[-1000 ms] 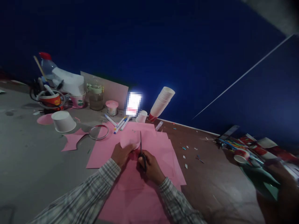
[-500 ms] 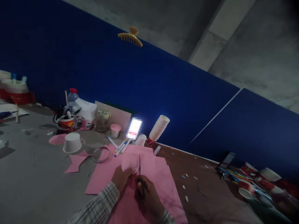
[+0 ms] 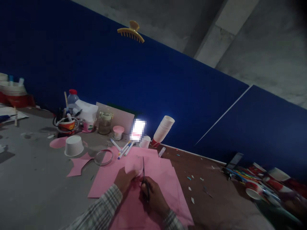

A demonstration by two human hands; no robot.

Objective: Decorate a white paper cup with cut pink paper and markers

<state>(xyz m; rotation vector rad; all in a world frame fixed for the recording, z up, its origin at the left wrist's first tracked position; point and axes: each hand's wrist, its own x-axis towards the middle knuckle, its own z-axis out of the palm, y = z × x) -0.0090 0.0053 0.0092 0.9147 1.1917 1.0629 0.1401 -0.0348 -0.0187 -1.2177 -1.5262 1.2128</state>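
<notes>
My left hand (image 3: pixel 125 181) pinches a small rounded piece of pink paper (image 3: pixel 132 164) near its lower edge. In my right hand (image 3: pixel 154 195) are dark-handled scissors (image 3: pixel 144 174), their blades pointing away from me along the right edge of that piece. Whether the blades are parted is too small to tell. Beneath both hands lie several large pink paper sheets (image 3: pixel 165 188), overlapping. A cut-out pink scrap (image 3: pixel 79 164) and a roll of tape or ring (image 3: pixel 103 157) lie to the left. Several markers (image 3: pixel 123 150) rest at the sheets' far edge.
A white cup (image 3: pixel 74 146) stands upside down on the left. Behind are a glass jar (image 3: pixel 105 123), a lit phone (image 3: pixel 138 130) and a leaning stack of paper cups (image 3: pixel 163 130). Cups and craft supplies (image 3: pixel 254 190) crowd the far right. Paper bits dot the brown surface.
The view has shifted slightly. My hands keep nearly the same place, the left still on the paper piece and the right still on the scissors.
</notes>
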